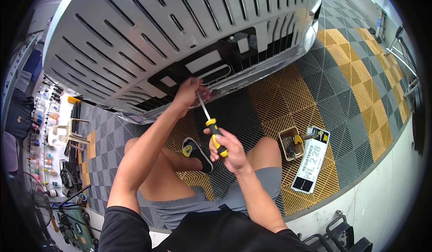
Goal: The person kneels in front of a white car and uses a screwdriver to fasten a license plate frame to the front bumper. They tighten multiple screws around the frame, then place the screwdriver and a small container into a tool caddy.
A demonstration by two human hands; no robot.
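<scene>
In front of me is the front of a white car, its grille [148, 31] full of slanted chrome bars. A black license plate mount [180, 71] with white patches is on its lower part. My right hand [230, 150] is wrapped round the yellow and black handle of a screwdriver [213, 128]. Its shaft slants up and away to the lower edge of the mount. There my left hand [187, 95] is closed by the screwdriver's tip, fingers bent together. What they pinch, if anything, is too small to make out.
On my right, a tan box [291, 144] of small hardware and a yellow-handled tool stands beside white license plates [310, 159] on grey and tan floor tiles. To the left are a beige plastic stool [67, 134], bottles [40, 117] and a green machine [74, 227].
</scene>
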